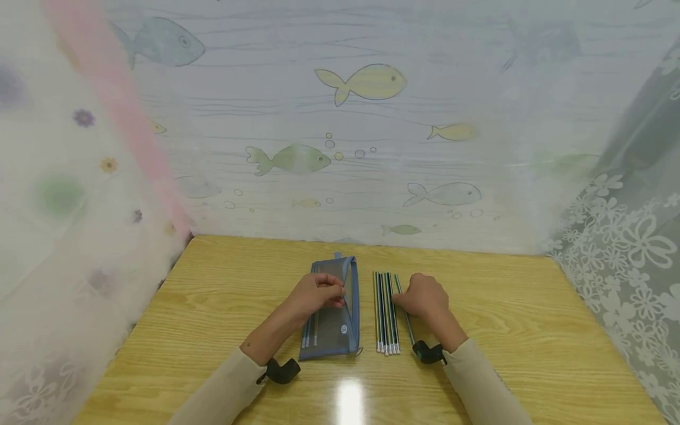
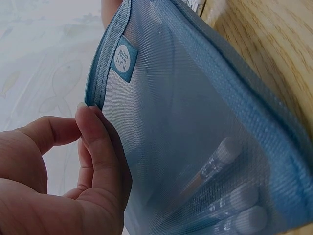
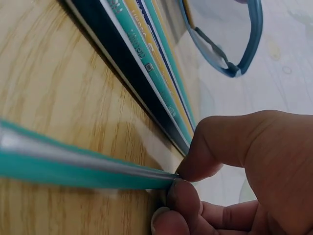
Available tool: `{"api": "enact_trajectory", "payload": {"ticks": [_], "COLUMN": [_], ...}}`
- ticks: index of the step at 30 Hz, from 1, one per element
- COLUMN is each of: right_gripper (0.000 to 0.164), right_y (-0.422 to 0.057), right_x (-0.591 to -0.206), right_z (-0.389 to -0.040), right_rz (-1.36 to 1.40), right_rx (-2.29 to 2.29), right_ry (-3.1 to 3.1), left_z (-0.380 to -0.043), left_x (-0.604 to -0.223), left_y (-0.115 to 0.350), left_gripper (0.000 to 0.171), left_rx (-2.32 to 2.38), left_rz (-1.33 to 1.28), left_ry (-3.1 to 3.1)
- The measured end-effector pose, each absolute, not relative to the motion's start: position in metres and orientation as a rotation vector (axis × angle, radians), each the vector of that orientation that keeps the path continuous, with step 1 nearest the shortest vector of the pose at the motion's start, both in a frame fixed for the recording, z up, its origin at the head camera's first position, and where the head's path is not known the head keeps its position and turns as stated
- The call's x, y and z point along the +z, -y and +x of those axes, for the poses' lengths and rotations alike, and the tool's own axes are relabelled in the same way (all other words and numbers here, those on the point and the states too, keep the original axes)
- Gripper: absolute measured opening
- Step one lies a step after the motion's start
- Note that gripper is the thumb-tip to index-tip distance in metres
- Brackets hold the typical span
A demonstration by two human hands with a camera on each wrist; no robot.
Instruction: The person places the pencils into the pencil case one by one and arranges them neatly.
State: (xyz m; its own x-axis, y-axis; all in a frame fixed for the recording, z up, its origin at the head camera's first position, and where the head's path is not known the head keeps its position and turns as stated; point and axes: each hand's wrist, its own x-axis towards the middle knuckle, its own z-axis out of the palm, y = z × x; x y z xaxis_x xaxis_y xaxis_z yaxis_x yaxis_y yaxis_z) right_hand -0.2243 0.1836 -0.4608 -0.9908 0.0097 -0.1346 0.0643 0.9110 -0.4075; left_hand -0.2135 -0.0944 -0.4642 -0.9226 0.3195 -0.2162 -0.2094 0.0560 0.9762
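Note:
A blue mesh zip pouch lies on the table with its zipped side gaping. My left hand pinches the edge of that opening between thumb and fingers. Inside the pouch are 3 pencils, their white eraser ends showing through the mesh. To the right, my right hand pinches a green pencil with a silver stripe, which is slightly apart from the others. Between the pouch and this hand, several striped pencils lie side by side in a row, erasers toward me.
The wood-grain table carries everything. A fish-print curtain hangs along its back edge, with a flowered sheet at the left and lace-patterned fabric at the right. Dark wrist mounts stick out near both cuffs.

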Motion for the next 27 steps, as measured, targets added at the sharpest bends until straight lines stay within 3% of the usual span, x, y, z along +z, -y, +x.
{"api": "enact_trajectory", "payload": {"ticks": [18, 27], "right_gripper": [0.055, 0.059], "right_y": [-0.187, -0.176], "right_x": [-0.459, -0.444], "right_z": [-0.228, -0.225], "right_rz": [-0.026, -0.205], "right_rx": [-0.739, -0.878], "right_ry": [-2.903, -2.848], "left_z": [-0.214, -0.213], "left_x": [-0.466, -0.466], "left_y": [0.093, 0.094], "left_gripper": [0.031, 0.032], "left_rx": [1.935, 1.94], "left_rz": [0.108, 0.111], "left_ry": [-1.953, -1.949]}}
